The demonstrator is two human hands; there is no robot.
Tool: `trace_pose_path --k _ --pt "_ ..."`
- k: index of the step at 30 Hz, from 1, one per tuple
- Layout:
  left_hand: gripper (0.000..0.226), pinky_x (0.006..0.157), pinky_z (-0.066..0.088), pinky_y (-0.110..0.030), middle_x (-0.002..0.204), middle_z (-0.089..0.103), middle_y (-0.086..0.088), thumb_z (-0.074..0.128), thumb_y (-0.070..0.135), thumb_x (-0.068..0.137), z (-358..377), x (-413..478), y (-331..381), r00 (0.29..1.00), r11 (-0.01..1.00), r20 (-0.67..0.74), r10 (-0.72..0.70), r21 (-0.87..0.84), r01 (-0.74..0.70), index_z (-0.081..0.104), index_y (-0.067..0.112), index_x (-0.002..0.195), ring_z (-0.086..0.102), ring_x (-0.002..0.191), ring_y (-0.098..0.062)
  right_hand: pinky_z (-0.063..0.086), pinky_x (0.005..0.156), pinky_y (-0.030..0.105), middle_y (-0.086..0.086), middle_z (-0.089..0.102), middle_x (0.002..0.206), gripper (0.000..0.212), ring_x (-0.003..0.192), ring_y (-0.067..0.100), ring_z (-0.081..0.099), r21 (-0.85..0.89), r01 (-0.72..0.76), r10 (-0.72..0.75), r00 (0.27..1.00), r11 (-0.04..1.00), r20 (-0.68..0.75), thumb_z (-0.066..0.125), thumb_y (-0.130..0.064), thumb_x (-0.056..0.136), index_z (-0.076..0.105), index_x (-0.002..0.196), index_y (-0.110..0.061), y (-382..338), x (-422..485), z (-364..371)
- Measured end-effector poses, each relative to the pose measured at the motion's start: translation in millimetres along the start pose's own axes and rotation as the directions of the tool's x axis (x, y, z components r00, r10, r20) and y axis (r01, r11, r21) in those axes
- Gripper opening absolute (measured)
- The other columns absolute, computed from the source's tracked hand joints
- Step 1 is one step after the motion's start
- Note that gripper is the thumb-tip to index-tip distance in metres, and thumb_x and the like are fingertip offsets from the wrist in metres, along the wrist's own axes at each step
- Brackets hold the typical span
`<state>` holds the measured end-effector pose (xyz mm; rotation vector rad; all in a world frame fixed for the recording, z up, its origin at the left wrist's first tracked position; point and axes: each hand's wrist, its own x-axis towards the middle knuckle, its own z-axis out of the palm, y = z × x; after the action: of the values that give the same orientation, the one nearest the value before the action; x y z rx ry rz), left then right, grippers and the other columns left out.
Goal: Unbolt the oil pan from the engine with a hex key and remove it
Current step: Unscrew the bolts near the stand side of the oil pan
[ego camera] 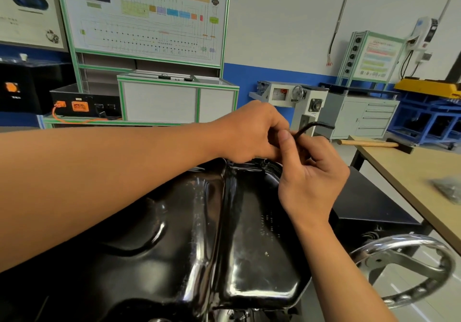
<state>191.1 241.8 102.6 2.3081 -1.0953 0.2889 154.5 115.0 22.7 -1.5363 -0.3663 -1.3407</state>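
Glossy black oil pan point(194, 234); black hex key point(313, 126); tan table point(409, 169).

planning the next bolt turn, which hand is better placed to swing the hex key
Probably the right. The right hand pinches the hex key below its bend, whose free end points to that side. The left hand curls over the key at the far rim of the oil pan, better for steadying.

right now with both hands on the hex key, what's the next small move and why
Probably seat the hex key tip at the rim and start turning: the left hand and right hand both pinch it over the oil pan's far rim, tip hidden.
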Motion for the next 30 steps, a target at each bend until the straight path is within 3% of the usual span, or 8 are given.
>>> trace_pose_path --k 6,9,12,14,17,22,24,30 --pt "0.021 0.085 0.055 -0.022 0.098 0.078 0.000 0.069 0.008 0.091 -4.6 -5.1 -2.2 0.990 0.992 0.140 0.028 -0.123 -0.011 0.075 0.008 0.111 0.073 0.096 -0.011 0.041 0.069 0.015 0.006 0.061 0.073 0.025 0.076 0.008 0.057 -0.016 -0.018 0.019 0.993 1.000 0.119 0.053 -0.014 0.100 0.070 0.084 -0.004 2.2 -0.6 -2.9" --pt "0.014 0.077 0.056 -0.021 0.083 0.077 0.007 0.071 0.006 0.088 -4.2 -3.2 -1.1 0.994 0.997 0.104 0.045 -0.064 -0.038 0.078 0.009 0.100 0.073 0.081 -0.005 0.044 0.078 0.014 0.008 0.064 0.080 0.027 0.091 -0.003 0.062 -0.024 -0.035 0.038 0.991 0.999 0.131 0.051 -0.016 0.101 0.067 0.082 -0.004 1.9 0.0 -1.6" --pt "0.004 0.065 0.052 -0.027 0.067 0.071 0.007 0.078 0.011 0.081 -1.9 -1.4 3.1 0.999 0.999 0.030 0.032 0.001 -0.032 0.077 0.015 0.083 0.064 0.062 -0.007 0.047 0.069 0.026 0.006 0.065 0.074 0.021 0.075 0.008 0.062 0.012 -0.054 0.054 0.998 0.998 0.033 0.064 -0.023 0.096 0.074 0.089 -0.006 2.7 -0.4 -0.6" --pt "0.008 0.065 0.052 -0.036 0.069 0.071 -0.003 0.079 0.014 0.080 0.3 0.0 3.3 1.000 0.999 0.014 0.014 0.037 -0.014 0.078 0.011 0.086 0.064 0.065 -0.020 0.045 0.061 0.033 0.006 0.063 0.067 0.015 0.064 0.020 0.057 0.026 -0.039 0.040 0.999 0.999 -0.017 0.071 -0.022 0.091 0.076 0.085 -0.010 2.6 -1.0 -0.7" --pt "0.009 0.068 0.053 -0.031 0.073 0.073 0.000 0.079 0.014 0.080 0.4 -1.7 2.2 1.000 1.000 0.026 0.016 -0.024 -0.015 0.079 0.015 0.090 0.066 0.068 -0.014 0.041 0.058 0.034 0.006 0.058 0.062 0.024 0.060 0.020 0.052 0.013 -0.033 0.033 0.999 0.999 -0.014 0.068 -0.019 0.093 0.070 0.072 -0.007 4.3 -1.1 -1.2" --pt "0.017 0.077 0.049 -0.011 0.090 0.077 0.008 0.069 0.007 0.091 -2.9 -4.0 0.9 0.990 0.994 0.127 0.054 -0.098 -0.042 0.077 0.012 0.105 0.069 0.082 0.003 0.045 0.079 0.015 0.004 0.062 0.079 0.027 0.090 -0.010 0.059 -0.034 -0.031 0.034 0.995 0.999 0.094 0.051 -0.014 0.101 0.067 0.083 -0.003 2.2 -0.3 -0.3" --pt "0.013 0.070 0.047 -0.009 0.079 0.075 0.011 0.071 0.006 0.088 -2.4 -3.2 1.7 0.996 0.996 0.083 0.042 -0.085 -0.035 0.079 0.013 0.096 0.066 0.072 0.005 0.047 0.085 0.017 0.007 0.061 0.079 0.026 0.096 -0.008 0.060 -0.038 -0.024 0.028 0.992 0.999 0.121 0.049 -0.016 0.102 0.065 0.085 -0.005 1.2 -0.3 0.7" --pt "0.034 0.052 0.038 -0.022 0.049 0.049 0.009 0.075 0.007 0.079 0.4 0.4 2.6 1.000 1.000 -0.003 0.011 -0.007 -0.011 0.056 0.024 0.057 0.041 0.048 -0.004 0.045 0.060 0.033 0.003 0.064 0.069 0.003 0.062 0.019 0.056 0.032 0.002 -0.001 1.000 0.999 -0.025 0.074 -0.016 0.089 0.073 0.090 -0.018 -1.7 -1.1 0.3"
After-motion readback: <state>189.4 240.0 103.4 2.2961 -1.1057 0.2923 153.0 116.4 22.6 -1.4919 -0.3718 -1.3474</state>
